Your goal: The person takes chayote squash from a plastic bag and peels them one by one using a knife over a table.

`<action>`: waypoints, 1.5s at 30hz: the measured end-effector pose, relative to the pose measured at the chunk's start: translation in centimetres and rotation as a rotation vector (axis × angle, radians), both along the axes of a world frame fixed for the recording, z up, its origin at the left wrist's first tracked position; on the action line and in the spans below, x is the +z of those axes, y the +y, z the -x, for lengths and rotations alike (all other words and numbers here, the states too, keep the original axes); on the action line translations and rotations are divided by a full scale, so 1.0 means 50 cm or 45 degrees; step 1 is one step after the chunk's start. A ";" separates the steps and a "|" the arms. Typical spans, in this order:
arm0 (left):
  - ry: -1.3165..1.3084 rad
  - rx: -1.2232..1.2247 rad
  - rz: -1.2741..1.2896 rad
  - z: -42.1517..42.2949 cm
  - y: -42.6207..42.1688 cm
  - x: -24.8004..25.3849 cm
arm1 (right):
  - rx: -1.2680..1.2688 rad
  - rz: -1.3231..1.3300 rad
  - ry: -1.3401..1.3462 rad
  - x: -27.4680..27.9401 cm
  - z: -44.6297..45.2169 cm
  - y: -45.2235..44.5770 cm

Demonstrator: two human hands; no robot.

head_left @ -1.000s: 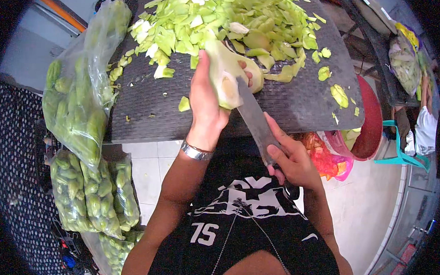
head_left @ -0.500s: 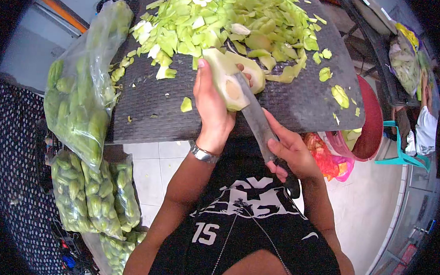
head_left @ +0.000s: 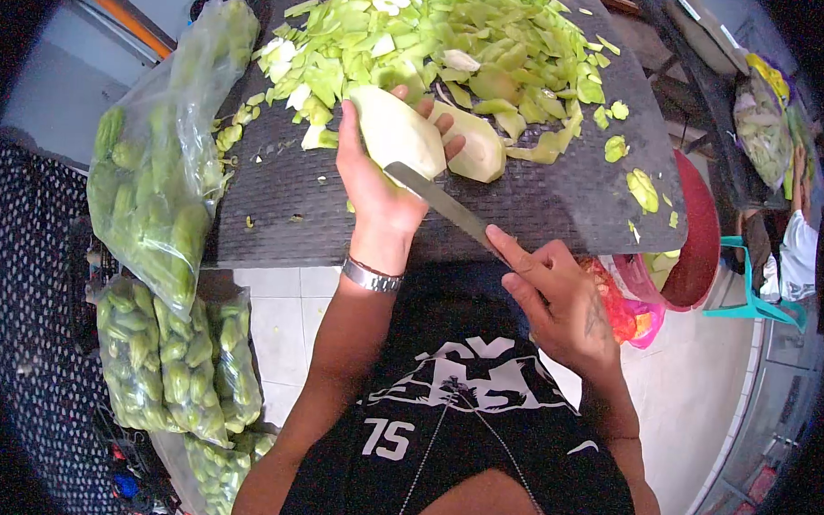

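My left hand (head_left: 378, 188) is wrapped around a pale peeled chayote (head_left: 396, 132) above the table's near edge. In my right hand (head_left: 556, 294) is a knife (head_left: 450, 207). Its blade points up and left, with the tip close to the chayote's lower end; whether they touch I cannot tell. The knife handle is hidden in my fingers. Just right of the left fingertips lies another peeled chayote (head_left: 477, 146) on the dark woven-patterned table (head_left: 296, 190). Behind both chayotes spreads a large heap of green peelings (head_left: 365, 42).
Clear bags of unpeeled chayotes, one tall bag (head_left: 152, 176) and several lower bags (head_left: 168, 358), stand along the left. At the table's right are a red tub (head_left: 694, 240), a red and pink plastic bag (head_left: 624, 306) and a teal stand (head_left: 747, 283). Another person's sleeve (head_left: 798, 239) shows far right.
The knife blade has drawn back from across the chayote toward its lower end. My left hand has turned the chayote and shifted slightly left; my right hand has moved right.
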State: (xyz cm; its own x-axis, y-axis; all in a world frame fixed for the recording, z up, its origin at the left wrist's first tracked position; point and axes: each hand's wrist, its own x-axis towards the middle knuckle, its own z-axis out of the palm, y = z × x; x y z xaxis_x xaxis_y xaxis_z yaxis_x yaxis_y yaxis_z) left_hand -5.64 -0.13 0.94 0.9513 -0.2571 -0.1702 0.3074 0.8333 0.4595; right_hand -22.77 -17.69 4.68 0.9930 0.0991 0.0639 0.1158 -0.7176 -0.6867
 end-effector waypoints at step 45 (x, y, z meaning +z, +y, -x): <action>-0.480 0.528 -0.047 0.070 -0.044 0.016 | -0.149 -0.182 -0.143 -0.063 -0.009 0.072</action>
